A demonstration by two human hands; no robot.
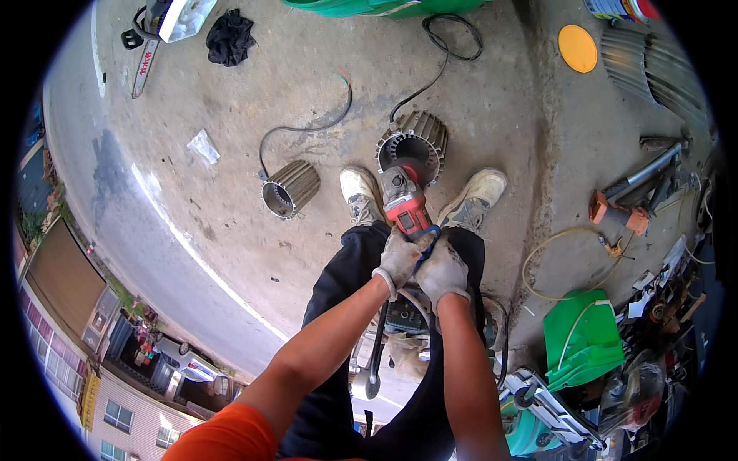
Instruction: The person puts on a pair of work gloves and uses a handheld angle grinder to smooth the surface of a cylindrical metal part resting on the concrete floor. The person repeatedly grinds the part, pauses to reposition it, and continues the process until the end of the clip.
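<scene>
A red angle grinder with a grey gear head points away from me between my shoes. My left hand, in a pale work glove, is closed around its rear body. Against it, my right hand, gloved too, is closed at the grinder's back end, by a blue strap or cord. The grinder's head is at the near rim of a ribbed metal motor housing; whether the disc touches it I cannot tell. A smaller ribbed motor housing with a trailing cable lies to the left.
A black cable runs from the larger housing. A chainsaw, black cloth and plastic bag lie far left. An orange-and-black tool, a thin yellowish hose and a green plastic scoop are at right.
</scene>
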